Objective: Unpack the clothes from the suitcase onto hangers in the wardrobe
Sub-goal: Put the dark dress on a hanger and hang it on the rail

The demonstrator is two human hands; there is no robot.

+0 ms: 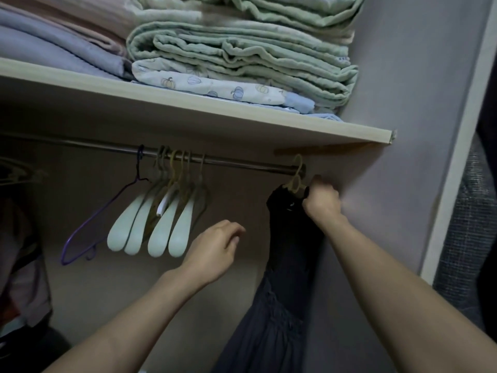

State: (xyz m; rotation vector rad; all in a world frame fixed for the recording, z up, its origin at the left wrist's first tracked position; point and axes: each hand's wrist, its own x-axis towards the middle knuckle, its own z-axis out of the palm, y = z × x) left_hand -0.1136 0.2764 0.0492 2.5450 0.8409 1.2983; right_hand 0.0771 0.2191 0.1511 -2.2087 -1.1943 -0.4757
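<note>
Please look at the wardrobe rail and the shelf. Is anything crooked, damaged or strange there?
Nothing looks damaged. The thin purple wire hanger hangs tilted beside the four pale green plastic hangers. The dark dress sits bunched on its yellowish hanger, gripped by the right hand.

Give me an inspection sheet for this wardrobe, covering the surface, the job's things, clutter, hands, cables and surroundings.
Surface: wooden shelf above a metal rail.
Job's things: dark garment on a yellowish hanger hooked at the rail's right end; four pale empty hangers and a purple wire hanger hang further left.
Clutter: folded green blankets and grey bedding stacked on the shelf.
Hands: right hand grips the garment's top at the hanger; left hand loosely curled, holding nothing.
Cables: nothing seen.
Surroundings: wardrobe side wall on the right.
</note>
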